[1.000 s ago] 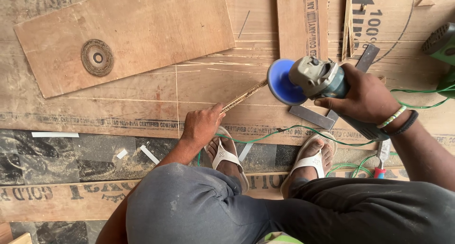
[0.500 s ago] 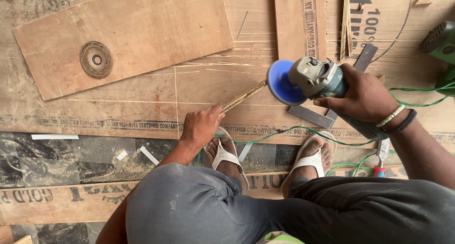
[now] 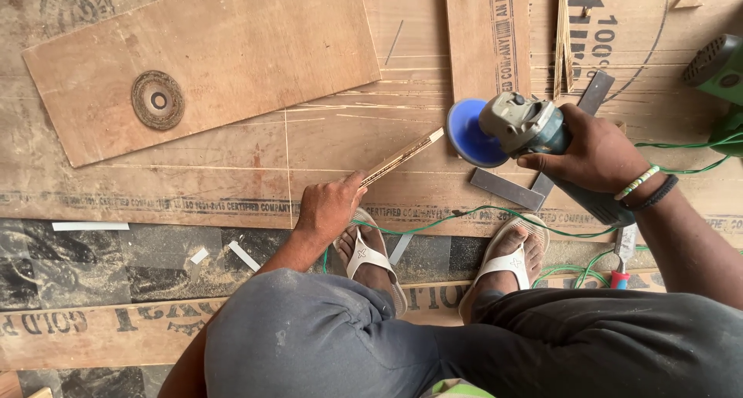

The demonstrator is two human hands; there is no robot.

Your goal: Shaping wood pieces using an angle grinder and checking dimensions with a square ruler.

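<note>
- Right hand (image 3: 594,152) wraps its grip around the angle grinder (image 3: 534,129); the blue disc (image 3: 469,132) faces left.
- Left hand (image 3: 329,207) pinches the near end of a thin wood strip (image 3: 401,157), whose far end sits just beside the disc.
- A steel square (image 3: 534,183) lies under the grinder on the plywood sheet (image 3: 193,189).
- A loose sanding disc (image 3: 158,99) rests on a board, far left.

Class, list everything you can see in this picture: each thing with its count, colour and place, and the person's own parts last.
grinder: 1, grey with blue disc, in right hand
strip: 1, wood, held by left hand
board: 1, brown, upper left
disc: 1, dark, on board
square: 1, grey metal, under grinder
cable: 1, green, by feet
sandals: 2, white, on feet
left hand: 1, pinching strip
right hand: 1, gripping grinder
</note>
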